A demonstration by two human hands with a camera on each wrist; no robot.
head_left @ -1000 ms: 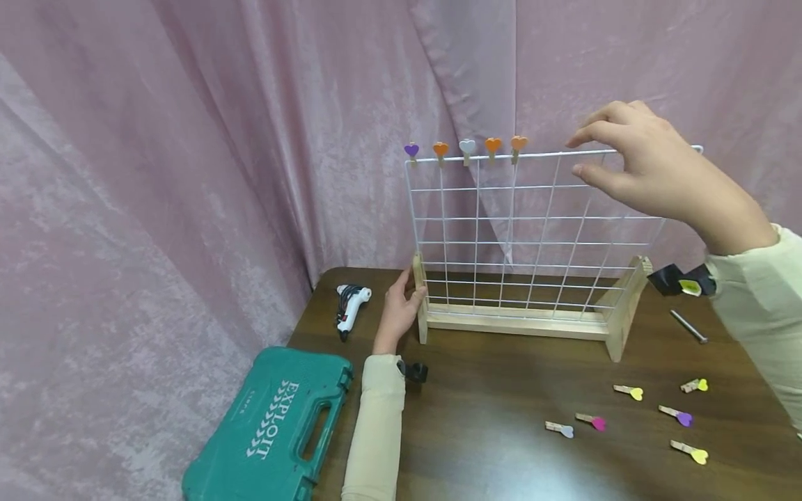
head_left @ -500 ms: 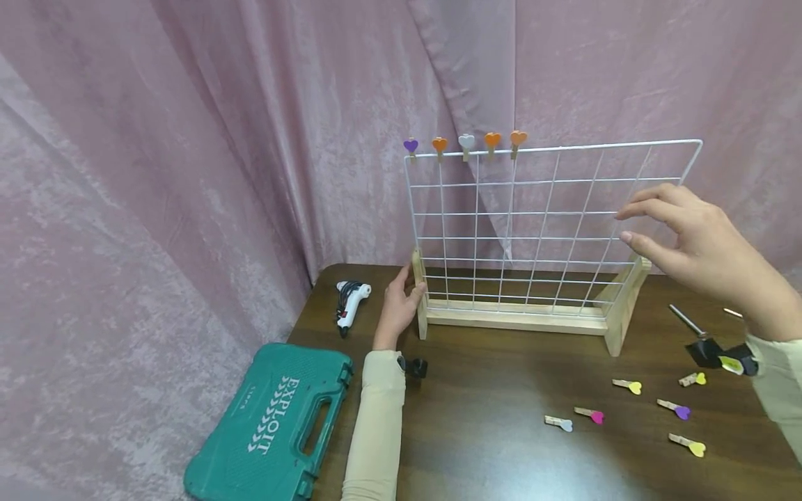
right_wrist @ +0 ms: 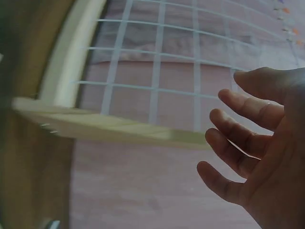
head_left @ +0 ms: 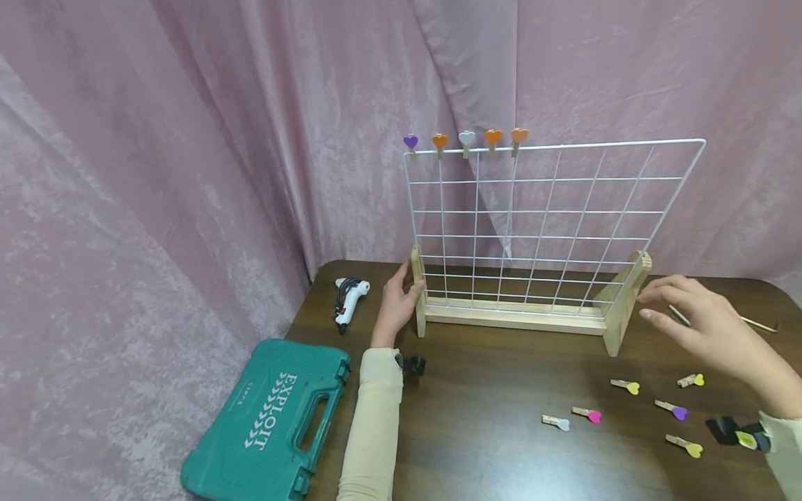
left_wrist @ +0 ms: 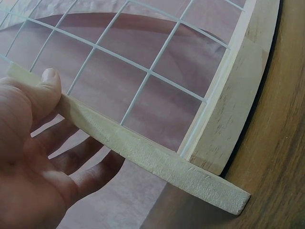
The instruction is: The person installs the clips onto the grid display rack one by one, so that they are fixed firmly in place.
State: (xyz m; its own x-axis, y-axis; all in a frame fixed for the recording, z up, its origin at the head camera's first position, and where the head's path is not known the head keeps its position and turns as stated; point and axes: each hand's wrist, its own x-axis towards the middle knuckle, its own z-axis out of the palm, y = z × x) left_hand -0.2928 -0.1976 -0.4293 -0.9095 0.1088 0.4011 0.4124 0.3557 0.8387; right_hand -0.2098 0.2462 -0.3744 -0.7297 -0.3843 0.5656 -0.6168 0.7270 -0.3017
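A white wire grid stands upright in a wooden base. Clipped along the left part of its top bar are several heart clothespins in purple, orange and white. My left hand grips the base's left side post, thumb on one face and fingers behind. Right of the base, my right hand hovers with fingers apart, holding nothing. Below it lie several loose clothespins: white, pink, purple and yellow.
A white glue gun with a wound cord lies left of the stand. At the front left is a green tool case. A metal rod and a thin stick lie behind my right hand. Pink curtains hang behind the table.
My right hand has come down from beside the grid's top bar to low at the right of the base. My left hand keeps its hold on the side post.
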